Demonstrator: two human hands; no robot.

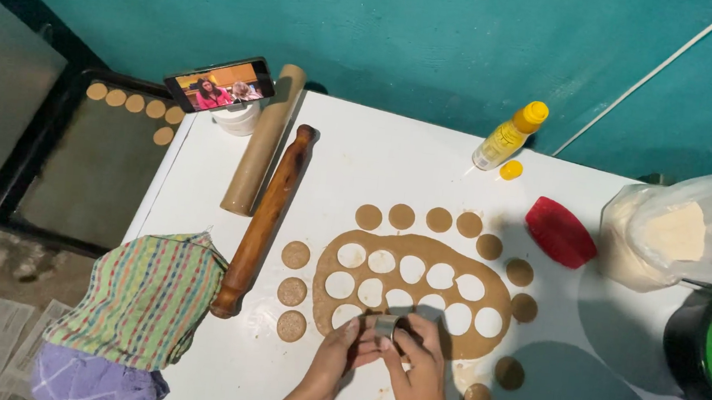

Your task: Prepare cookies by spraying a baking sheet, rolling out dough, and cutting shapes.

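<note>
Pressing down at the near edge of a rolled-out dough sheet (419, 263), with both hands closed around a small metal ring cutter (386, 325). Left hand (340, 348) curled narrowly on the cutter's left side, fingertips on the rim; right hand (418, 367) wrapped over its right side, thumb toward the ring, likely steadying it square to the sheet. Cutter set between existing holes, seemingly to use the remaining dough.

Brown, matte, soft-looking dough, flattened thin into a rough oval and pierced by two rows of neat round holes showing the white table (359, 165) beneath. Cut discs (419, 218) parked in an arc around the sheet, apart from each other, probably to keep them from sticking. More discs lined along the far edge of a dark baking tray (106, 176) off the table's left side.

Pushed aside to the left: a smooth wooden rolling pin (262, 221) and a tan cardboard-coloured roll (262, 141), lying parallel. Striped cloth (142, 297) draped over the near left corner. Propped at the far left, a phone (220, 83) with lit screen. At the far side, a yellow-capped squeeze bottle (508, 136); to the right, a glossy red scraper (560, 232) and a clear bag of pale flour (684, 232).
</note>
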